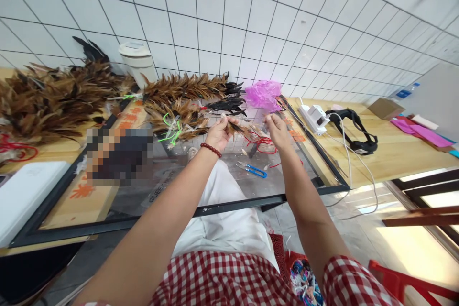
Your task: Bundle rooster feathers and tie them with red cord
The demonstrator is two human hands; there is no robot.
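My left hand [219, 132], with a red bead bracelet at the wrist, is closed around a small bunch of brown feathers [237, 128] above the glass table top [229, 186]. My right hand [278, 130] is pinched shut just to the right of the bunch, near a tangle of red thread [261, 142]; what it grips is too small to make out. Blue-handled snips [253, 169] lie on the glass below the hands.
Piles of brown and black feathers [50, 98] and feather strings [186, 88] cover the back of the table. A white cup [138, 62], a pink plastic bag [263, 94], a white device [315, 118] with a cable, and a black headset [355, 129] stand around.
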